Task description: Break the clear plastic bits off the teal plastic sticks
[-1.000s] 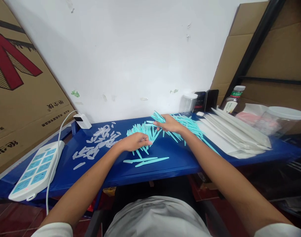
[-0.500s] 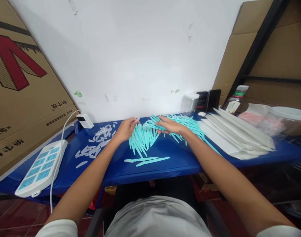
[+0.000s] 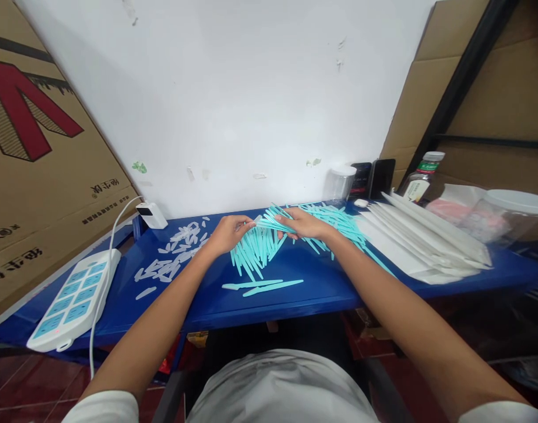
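Note:
A heap of thin turquoise plastic sticks (image 3: pixel 256 249) lies mid-table on the blue table (image 3: pixel 321 288). My right hand (image 3: pixel 301 223) is closed on a small bundle of turquoise sticks (image 3: pixel 273 222) held level above the heap. My left hand (image 3: pixel 227 232) pinches the left tip of that same bundle. More turquoise sticks (image 3: pixel 339 222) spread behind my right wrist. Two single sticks (image 3: pixel 262 286) lie near the front edge. Small white plastic pieces (image 3: pixel 176 255) are scattered to the left of my left hand.
A white power strip (image 3: pixel 70 302) with cable sits at the front left, a white charger (image 3: pixel 151 215) by the wall. Stacked white flat sleeves (image 3: pixel 423 241) fill the right side. Jars (image 3: pixel 339 182), a bottle (image 3: pixel 421 179) and a clear tub (image 3: pixel 507 217) stand at the back right. Cardboard leans on both sides.
My left hand rose from the heap, then shifted right to meet the bundle's tip. My right hand stayed on the bundle, drawing it slightly left.

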`<state>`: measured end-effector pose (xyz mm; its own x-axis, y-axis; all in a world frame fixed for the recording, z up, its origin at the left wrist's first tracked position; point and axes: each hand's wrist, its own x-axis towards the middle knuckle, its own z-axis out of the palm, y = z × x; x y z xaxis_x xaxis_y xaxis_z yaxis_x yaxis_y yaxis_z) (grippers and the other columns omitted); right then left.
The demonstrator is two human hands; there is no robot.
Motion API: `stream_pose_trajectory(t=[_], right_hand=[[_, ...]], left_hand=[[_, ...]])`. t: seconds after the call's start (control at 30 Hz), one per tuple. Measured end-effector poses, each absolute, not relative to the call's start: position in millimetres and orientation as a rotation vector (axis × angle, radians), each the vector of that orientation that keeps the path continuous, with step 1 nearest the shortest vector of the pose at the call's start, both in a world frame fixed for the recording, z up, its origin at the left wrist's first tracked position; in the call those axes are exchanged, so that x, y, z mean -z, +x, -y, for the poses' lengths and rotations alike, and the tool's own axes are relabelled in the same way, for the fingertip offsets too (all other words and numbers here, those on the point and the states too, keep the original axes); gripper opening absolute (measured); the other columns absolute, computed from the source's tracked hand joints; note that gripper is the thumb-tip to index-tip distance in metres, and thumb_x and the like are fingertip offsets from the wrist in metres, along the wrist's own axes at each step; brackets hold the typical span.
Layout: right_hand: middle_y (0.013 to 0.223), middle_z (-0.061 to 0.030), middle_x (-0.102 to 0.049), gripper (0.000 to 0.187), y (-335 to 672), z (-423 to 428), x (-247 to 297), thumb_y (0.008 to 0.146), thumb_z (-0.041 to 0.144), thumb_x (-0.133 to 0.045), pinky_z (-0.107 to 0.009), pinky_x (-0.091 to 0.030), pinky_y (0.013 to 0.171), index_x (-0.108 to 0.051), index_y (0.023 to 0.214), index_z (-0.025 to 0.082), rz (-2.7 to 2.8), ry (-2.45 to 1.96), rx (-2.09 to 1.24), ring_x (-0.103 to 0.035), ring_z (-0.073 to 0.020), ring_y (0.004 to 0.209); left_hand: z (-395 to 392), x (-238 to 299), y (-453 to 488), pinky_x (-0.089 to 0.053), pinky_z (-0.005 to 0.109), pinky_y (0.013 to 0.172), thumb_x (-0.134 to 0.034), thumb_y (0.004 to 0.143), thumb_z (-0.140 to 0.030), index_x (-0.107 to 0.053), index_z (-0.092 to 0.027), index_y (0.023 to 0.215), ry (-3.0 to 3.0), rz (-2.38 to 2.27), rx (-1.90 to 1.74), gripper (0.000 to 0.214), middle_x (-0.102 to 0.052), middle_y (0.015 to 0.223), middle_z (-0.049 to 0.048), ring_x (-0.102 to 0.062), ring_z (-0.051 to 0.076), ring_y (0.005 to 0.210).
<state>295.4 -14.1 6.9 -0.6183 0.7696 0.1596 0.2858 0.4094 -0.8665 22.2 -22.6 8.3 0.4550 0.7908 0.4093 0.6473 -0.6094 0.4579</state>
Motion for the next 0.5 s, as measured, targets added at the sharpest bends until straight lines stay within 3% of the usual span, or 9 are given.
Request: stream_pose_trajectory(t=[0.5], right_hand=[[0.08,-0.0024,-0.076,0.052,295.2,19.2,-11.4,0.097,0.069,-0.05,-0.023,-0.044,0.045,-0.061,0.096,0.019,2.125,-0.944,-0.999,-0.048,-0.0097,0.043]], left_hand=[[22.9,-11.3,20.6,-0.038,0.025,0.063,-0.052,0.097,-0.058,-0.072,-0.016,0.089,2.407,-1.168,-0.784,0.047,-0.065,0.076,0.002,-0.051,0.015,0.067]])
